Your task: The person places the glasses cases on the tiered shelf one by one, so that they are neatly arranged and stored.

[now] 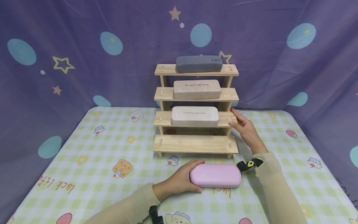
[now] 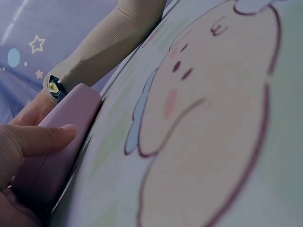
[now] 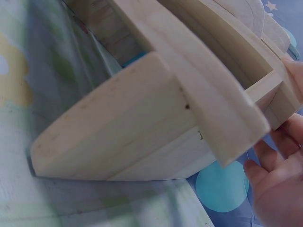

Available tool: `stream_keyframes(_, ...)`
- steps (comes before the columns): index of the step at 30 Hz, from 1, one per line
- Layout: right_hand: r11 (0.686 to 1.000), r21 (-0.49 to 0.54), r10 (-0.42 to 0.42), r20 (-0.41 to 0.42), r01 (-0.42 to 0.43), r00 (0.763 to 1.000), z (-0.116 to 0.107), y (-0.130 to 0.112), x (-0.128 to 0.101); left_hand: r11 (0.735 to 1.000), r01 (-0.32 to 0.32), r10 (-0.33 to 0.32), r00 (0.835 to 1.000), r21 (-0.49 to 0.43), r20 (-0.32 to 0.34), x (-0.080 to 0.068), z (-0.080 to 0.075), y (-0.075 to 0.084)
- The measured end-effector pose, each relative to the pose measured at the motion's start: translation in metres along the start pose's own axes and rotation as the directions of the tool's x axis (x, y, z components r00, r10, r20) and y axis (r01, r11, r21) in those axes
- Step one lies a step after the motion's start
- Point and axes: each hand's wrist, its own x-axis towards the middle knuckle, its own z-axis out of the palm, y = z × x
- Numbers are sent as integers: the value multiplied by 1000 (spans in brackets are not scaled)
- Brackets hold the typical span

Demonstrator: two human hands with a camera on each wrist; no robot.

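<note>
A pink glasses case point(image 1: 216, 175) lies on the checked tablecloth in front of a stepped wooden rack point(image 1: 195, 143). My left hand point(image 1: 186, 178) grips the case's left end, thumb and fingers curled round it; the left wrist view shows the case point(image 2: 57, 151) under my fingers point(image 2: 38, 139). My right hand point(image 1: 242, 127) rests with straight fingers against the rack's right side at the second shelf; the right wrist view shows the rack point(image 3: 156, 109) close beside my fingers point(image 3: 279, 175). A beige case point(image 1: 195, 116), a tan case point(image 1: 197, 89) and a grey case point(image 1: 199, 64) lie on the upper shelves. The lowest shelf is bare.
The tablecloth point(image 1: 106, 149) has cartoon prints and covers a table. A purple curtain point(image 1: 84, 56) with stars and blue dots hangs close behind and to both sides. The table's edges lie at left, right and near.
</note>
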Motion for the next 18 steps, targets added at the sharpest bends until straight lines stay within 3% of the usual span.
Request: stream_keyframes(18,1000,-18,-7,-4,7,1000,-1,2,1,1000,-10,11,1000,16,-20,3,-17,2)
